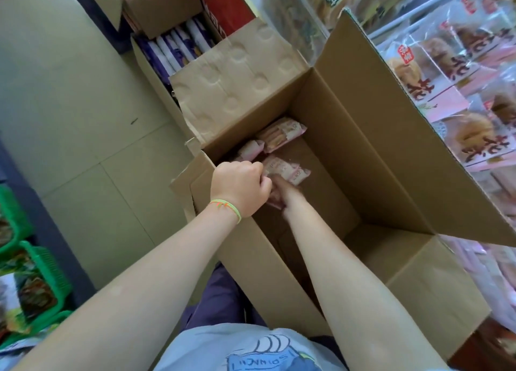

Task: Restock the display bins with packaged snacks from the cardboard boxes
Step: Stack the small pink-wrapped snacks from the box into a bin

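**Both hands low in the open carton**

We see a large brown corrugated cardboard box (349,152), its four flaps folded outward; the floor inside is mostly bare toward the right wall, leaving free room there. The left hand (241,187), with a thin green-and-orange band on its wrist, is curled into a fist at the box's left inner wall, gripping a pink crinkled-film snack packet (284,169). The right hand (282,192) reaches deeper, just beside it; blur and the left hand hide its fingers, so we cannot tell its grasp. We count two more pink packets (279,133) lying against the left wall. Clear display bins (458,71) of bagged pastries border the box on the right. Behind it, a smaller carton (156,63) holds purple-and-white packs. Green plastic baskets (42,273) sit at far left on pale floor tiles.
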